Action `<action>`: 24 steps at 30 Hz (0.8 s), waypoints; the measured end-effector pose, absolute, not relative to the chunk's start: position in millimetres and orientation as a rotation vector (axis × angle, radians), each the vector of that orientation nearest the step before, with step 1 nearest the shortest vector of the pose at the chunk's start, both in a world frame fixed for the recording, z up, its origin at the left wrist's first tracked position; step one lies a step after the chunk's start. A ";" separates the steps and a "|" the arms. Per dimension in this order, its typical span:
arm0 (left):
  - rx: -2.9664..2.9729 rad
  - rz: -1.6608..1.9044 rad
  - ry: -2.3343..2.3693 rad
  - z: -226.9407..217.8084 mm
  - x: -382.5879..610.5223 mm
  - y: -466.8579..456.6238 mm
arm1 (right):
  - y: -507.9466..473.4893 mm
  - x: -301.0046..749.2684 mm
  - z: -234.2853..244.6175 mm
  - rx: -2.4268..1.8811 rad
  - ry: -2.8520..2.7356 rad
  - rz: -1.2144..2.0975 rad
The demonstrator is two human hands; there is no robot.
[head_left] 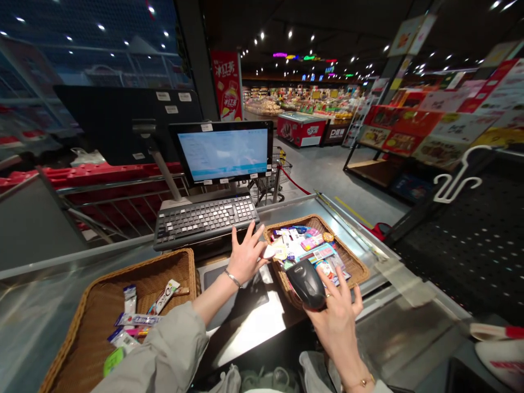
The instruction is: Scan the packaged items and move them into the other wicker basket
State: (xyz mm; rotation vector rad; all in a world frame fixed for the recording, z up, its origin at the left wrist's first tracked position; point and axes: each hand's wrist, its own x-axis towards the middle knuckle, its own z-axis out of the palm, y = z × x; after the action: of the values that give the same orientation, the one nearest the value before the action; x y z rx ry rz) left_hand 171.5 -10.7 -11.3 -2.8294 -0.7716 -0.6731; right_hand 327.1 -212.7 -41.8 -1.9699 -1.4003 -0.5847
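Observation:
My left hand (246, 255) hovers in front of the keyboard, middle fingers stretched out. Between its thumb and index finger is a small white item (269, 251), its kind not clear, beside the right wicker basket (357, 267). My right hand (338, 314) holds a black barcode scanner (306, 284) over that basket's near side, some fingers extended; the handle is hidden. Colourful packaged goods (313, 242) fill the right basket. At the left, a larger wicker basket (88, 305) contains several wrapped items, among them a Dove bar (164, 296) and a green pack (113, 360).
Behind my left hand stand the keyboard (207, 218) and a lit monitor (225, 155). Another screen (126, 123) shows its back at the left. The metal counter (393, 316) runs under the baskets. A black perforated panel (462, 240) with white hooks borders the right side.

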 end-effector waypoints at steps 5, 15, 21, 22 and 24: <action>-2.852 -0.687 -0.764 -21.7 192.9 -5.0 | -210.3 335.5 -44.8 -1.991 -1.376 -0.567; -2.888 -0.682 -0.760 -40.5 240.1 11.9 | -213.3 351.8 -47.4 -2.036 -1.345 -0.533; -2.866 -0.731 -0.884 -44.8 272.6 18.3 | -213.9 359.9 -47.7 -2.048 -1.366 -0.521; -2.864 -0.732 -0.897 -45.1 275.0 18.4 | -213.8 360.7 -47.9 -2.049 -1.369 -0.520; -2.871 -0.731 -0.895 -45.7 275.2 18.2 | -213.2 361.5 -48.4 -2.050 -1.373 -0.518</action>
State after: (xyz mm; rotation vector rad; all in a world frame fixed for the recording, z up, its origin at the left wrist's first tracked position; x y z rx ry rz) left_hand 275.2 18.2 -45.7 -2.8709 -0.8947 -0.7307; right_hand 361.5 -213.2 -48.4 -2.0504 -1.3725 -0.5176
